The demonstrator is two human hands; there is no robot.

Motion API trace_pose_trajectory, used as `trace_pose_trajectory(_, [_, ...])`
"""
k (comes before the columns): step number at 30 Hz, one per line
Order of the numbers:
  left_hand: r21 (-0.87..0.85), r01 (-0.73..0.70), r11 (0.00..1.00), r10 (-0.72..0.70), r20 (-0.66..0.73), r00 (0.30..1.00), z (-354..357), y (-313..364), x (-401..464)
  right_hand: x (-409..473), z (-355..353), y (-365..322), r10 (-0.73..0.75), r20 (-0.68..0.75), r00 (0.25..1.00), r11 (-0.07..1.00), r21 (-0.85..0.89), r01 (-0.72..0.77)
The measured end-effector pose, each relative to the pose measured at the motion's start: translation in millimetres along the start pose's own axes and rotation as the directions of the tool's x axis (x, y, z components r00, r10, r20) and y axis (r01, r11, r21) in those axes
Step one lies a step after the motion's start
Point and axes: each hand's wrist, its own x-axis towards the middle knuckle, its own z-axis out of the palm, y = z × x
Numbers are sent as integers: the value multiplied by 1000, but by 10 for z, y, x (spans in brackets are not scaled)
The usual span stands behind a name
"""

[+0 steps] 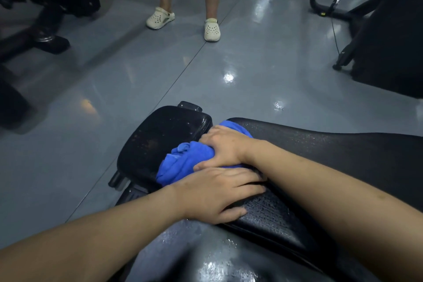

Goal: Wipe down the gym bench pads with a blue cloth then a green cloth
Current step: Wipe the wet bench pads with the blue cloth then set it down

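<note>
Bunching the soft, light blue cloth (180,162) under curled fingers, the right grip (223,150) presses it down while the left grip (219,194) lies spread flat on the firm black pad (274,215) just beside.

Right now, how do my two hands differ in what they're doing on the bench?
The right hand grips the bunched blue cloth at the gap between the pads; the left hand holds nothing. The right hand's fingers curl into the cloth; the left hand's fingers lie spread flat on the long pad. Both rest on the bench, touching each other.
</note>
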Motion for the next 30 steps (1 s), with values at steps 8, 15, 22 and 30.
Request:
trace_pose_trajectory(8, [-39, 52, 998, -52, -22, 998, 6, 10, -65, 85, -139, 203, 147, 3, 989, 989, -25, -147])
trace_pose_trajectory(15, [-18, 55, 998, -56, -51, 997, -101, 35, -157, 0, -76, 94, 163, -43, 986, 987, 2, -163])
trace_pose_trajectory(22, [-102, 281, 954, -296, -446, 844, -513, -118, -345, -298, 86, -143, -23, -109, 994, 988, 148, 39])
trace_pose_trajectory(30, [-236, 548, 803, -572, -45, 819, -349, -509, -627, -806, 119, -77, 107, -66, 992, 991, 93, -100])
